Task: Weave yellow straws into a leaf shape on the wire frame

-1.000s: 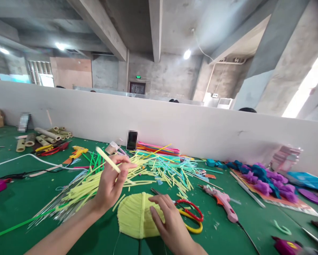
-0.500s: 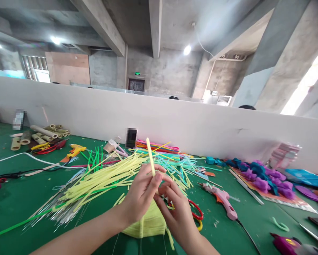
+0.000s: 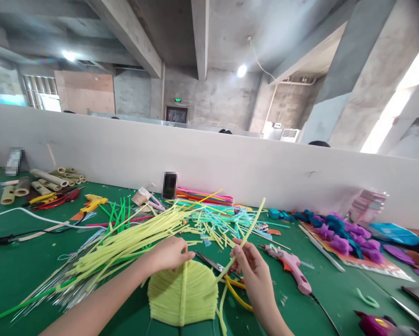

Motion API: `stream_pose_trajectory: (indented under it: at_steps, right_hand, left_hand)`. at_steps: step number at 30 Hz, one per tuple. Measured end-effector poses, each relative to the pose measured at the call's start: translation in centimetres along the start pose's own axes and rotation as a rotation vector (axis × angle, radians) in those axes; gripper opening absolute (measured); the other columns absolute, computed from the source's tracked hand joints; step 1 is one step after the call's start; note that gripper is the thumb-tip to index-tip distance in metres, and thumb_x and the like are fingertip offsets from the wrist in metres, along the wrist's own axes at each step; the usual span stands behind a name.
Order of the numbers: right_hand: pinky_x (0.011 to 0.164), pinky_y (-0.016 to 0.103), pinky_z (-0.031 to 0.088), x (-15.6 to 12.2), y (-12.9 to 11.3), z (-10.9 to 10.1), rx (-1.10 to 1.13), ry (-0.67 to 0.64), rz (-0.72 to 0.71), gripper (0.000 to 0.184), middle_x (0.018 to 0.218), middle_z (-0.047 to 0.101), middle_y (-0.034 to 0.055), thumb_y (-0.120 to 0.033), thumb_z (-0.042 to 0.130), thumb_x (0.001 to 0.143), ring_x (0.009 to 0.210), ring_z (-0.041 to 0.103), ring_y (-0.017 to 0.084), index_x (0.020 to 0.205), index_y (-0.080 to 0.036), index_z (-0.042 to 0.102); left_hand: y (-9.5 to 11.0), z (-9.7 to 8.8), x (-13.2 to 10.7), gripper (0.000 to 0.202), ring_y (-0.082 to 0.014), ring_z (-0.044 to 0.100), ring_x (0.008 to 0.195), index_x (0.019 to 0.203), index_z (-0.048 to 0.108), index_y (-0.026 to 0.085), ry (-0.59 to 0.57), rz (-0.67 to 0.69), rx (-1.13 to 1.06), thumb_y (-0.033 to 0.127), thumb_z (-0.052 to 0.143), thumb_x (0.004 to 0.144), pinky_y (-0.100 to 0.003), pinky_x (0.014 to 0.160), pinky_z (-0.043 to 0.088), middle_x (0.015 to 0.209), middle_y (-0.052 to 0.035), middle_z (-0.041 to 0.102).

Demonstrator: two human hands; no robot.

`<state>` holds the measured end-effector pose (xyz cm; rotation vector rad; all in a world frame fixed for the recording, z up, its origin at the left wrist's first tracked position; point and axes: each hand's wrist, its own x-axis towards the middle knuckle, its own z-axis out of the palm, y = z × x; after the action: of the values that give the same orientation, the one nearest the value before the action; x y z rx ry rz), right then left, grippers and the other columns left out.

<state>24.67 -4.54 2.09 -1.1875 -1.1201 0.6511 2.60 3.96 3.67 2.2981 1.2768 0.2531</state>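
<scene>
A leaf-shaped piece made of yellow-green pipe cleaners (image 3: 165, 291) lies in front of me, with a raised central rib and thin wires sticking out below. My left hand (image 3: 170, 254) is closed at its top end, thumb and fingers pinching the tip of the rib; the fingertips are partly hidden. To the right, my right hand (image 3: 253, 268) pinches a single yellow-green pipe cleaner (image 3: 253, 224), which slants down toward the leaf's right edge. Scissors with red and yellow handles (image 3: 237, 295) lie partly behind that hand, blades pointing left.
A heap of yellow-green pipe cleaners (image 3: 125, 238) spreads on the left. Behind it sit a yellow glue gun (image 3: 94, 203) and bamboo pieces (image 3: 50, 182). A pink glue gun (image 3: 293, 268) with a cord lies right; beyond are purple and teal fuzzy pieces (image 3: 342, 233). A white partition (image 3: 265, 163) borders the table.
My hands have moved apart. The left let go of the pipe cleaner and went down-left to the leaf's top; the right moved right with the pipe cleaner, now tilted. More of the leaf and scissors shows.
</scene>
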Motion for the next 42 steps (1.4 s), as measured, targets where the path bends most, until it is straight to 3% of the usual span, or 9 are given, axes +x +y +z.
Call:
stream_pose_trajectory:
  at_steps: [7,11,17,20,26,30,35,38,42]
  right_hand:
    - [0.042,0.022,0.039,0.1,0.4,-0.7,0.054,0.066,-0.018,0.041,0.072,0.059,-0.0007,-0.055,0.057,0.084,0.047,0.045,0.010,0.105,-0.020,0.057]
    - [0.041,0.021,0.036,0.5,0.8,-1.3,0.085,0.143,-0.034,0.038,0.073,0.057,-0.0025,-0.053,0.057,0.085,0.045,0.043,0.008,0.104,-0.021,0.056]
    - [0.040,0.017,0.034,1.9,1.4,-3.0,0.270,0.356,0.100,0.036,0.073,0.056,-0.0041,-0.050,0.064,0.079,0.048,0.040,0.007,0.102,-0.022,0.059]
    - [0.040,0.017,0.031,2.0,1.4,-3.3,0.229,0.344,0.060,0.035,0.069,0.054,-0.0048,-0.050,0.064,0.079,0.047,0.037,0.007,0.100,-0.022,0.060]
    - [0.039,0.018,0.028,1.3,1.6,-2.5,0.162,0.251,0.073,0.039,0.066,0.053,-0.0042,-0.055,0.061,0.081,0.046,0.034,0.007,0.098,-0.021,0.059]
    - [0.041,0.019,0.027,1.0,1.7,-2.3,0.090,0.187,0.046,0.039,0.061,0.049,-0.0045,-0.057,0.057,0.083,0.047,0.034,0.009,0.096,-0.020,0.058]
    - [0.056,0.024,0.042,0.8,1.7,-2.5,-0.188,0.108,-0.101,0.036,0.065,0.056,-0.0007,-0.054,0.048,0.090,0.058,0.050,0.014,0.091,-0.020,0.060]
    - [0.071,0.027,0.047,0.8,1.9,-2.7,-0.335,0.067,-0.158,0.038,0.083,0.066,0.0060,-0.053,0.046,0.091,0.081,0.061,0.021,0.086,-0.020,0.062]
    - [0.072,0.028,0.050,1.0,2.6,-3.0,-0.479,-0.008,-0.196,0.041,0.093,0.069,0.0068,-0.051,0.043,0.092,0.087,0.064,0.023,0.115,-0.021,0.059]
  left_hand:
    - [-0.1,1.2,0.8,0.038,-0.0181,0.054,0.037,0.063,0.047,0.021,-0.186,-0.156,-0.284,0.056,0.055,0.076,-0.028,0.043,0.042,0.040,0.0014,0.055]
    - [-0.8,-1.3,0.9,0.046,-0.0165,0.057,0.041,0.069,0.047,0.020,-0.129,-0.117,-0.406,0.064,0.052,0.078,-0.022,0.041,0.034,0.045,-0.0001,0.059]
    - [-2.3,-5.5,0.3,0.049,-0.0136,0.058,0.053,0.086,0.054,0.019,-0.039,-0.103,-0.725,0.068,0.054,0.076,-0.019,0.043,0.025,0.060,0.0030,0.056]
    - [-3.1,-5.0,0.8,0.040,-0.0107,0.052,0.054,0.085,0.054,0.020,-0.109,-0.094,-0.969,0.057,0.063,0.073,-0.020,0.047,0.029,0.062,0.0055,0.051]
    - [-3.6,-3.4,1.7,0.031,-0.0121,0.048,0.059,0.074,0.052,0.018,-0.143,0.018,-1.198,0.048,0.059,0.077,-0.025,0.058,0.039,0.064,0.0032,0.050]
    - [-3.6,-3.8,1.0,0.022,-0.0140,0.050,0.069,0.085,0.060,0.018,-0.182,0.044,-1.081,0.035,0.064,0.072,-0.023,0.061,0.039,0.077,0.0012,0.054]
    - [-4.9,-3.4,1.5,0.032,-0.0142,0.047,0.067,0.098,0.063,0.019,-0.158,0.001,-0.727,0.034,0.065,0.069,-0.021,0.054,0.033,0.071,0.0025,0.050]
    - [-5.9,-2.0,2.7,0.041,-0.0141,0.046,0.058,0.107,0.061,0.015,-0.068,-0.004,-0.647,0.035,0.062,0.071,-0.023,0.052,0.031,0.064,0.0027,0.051]
    - [-7.2,-0.2,4.3,0.038,-0.0203,0.057,0.065,0.103,0.066,0.011,0.178,-0.011,-0.464,0.033,0.056,0.073,-0.029,0.060,0.040,0.077,-0.0059,0.066]
